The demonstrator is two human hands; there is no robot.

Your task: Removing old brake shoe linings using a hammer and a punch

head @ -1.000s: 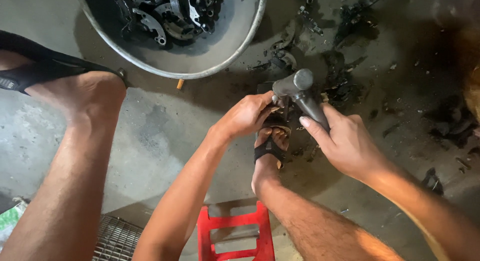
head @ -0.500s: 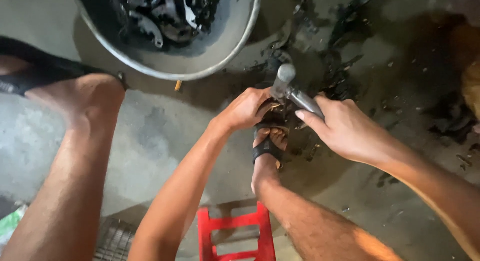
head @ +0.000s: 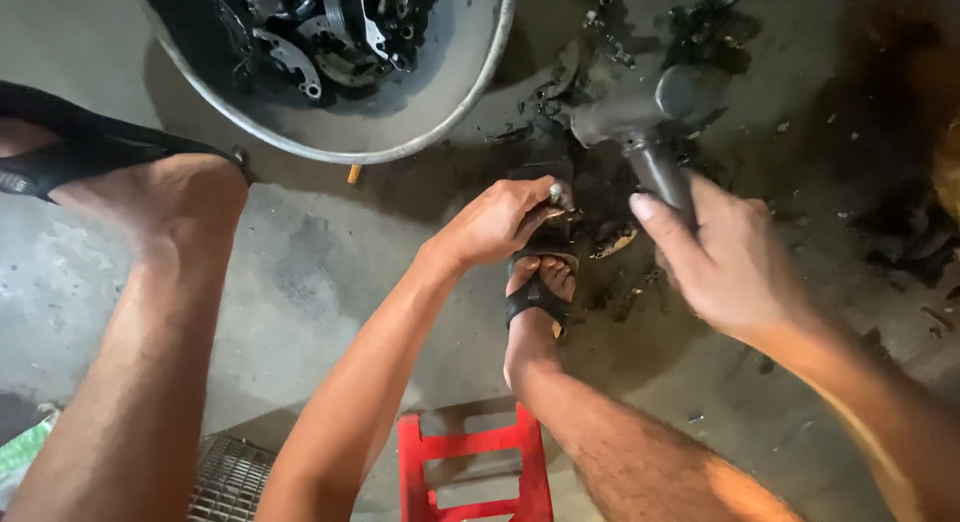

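A red plastic stool (head: 476,464) is seen at the bottom edge, with a wire grate (head: 228,479) beside it on the concrete floor (head: 330,282). 2 bare legs are spread out from it, and the right foot, in a black sandal (head: 537,294), is planted just below the work.

The left hand (head: 500,220) is curled down over a small dark metal piece (head: 556,196) held on the floor just ahead of the sandal's toes; the fingers are bent and pressed together around it, with a shiny stud showing at the knuckles. The right hand (head: 728,262) is wrapped tightly around the grey handle of a hammer (head: 645,132), fingers closed, thumb laid along the shaft. The hammer head is raised, well clear of the piece and blurred.

Black broken scraps (head: 610,237) are scattered around the piece and farther out across the oily floor. Beyond them a large metal basin (head: 440,112) is part filled with dark curved metal parts (head: 330,32).

As a judgement, the work is somewhere in its middle: a good deal of material lies broken off on the floor, the piece is not yet released, and many parts wait in the basin.

Against the picture from half a second ago, the hammer head is now farther from the left hand and higher, while the left hand is kept in the same spot.
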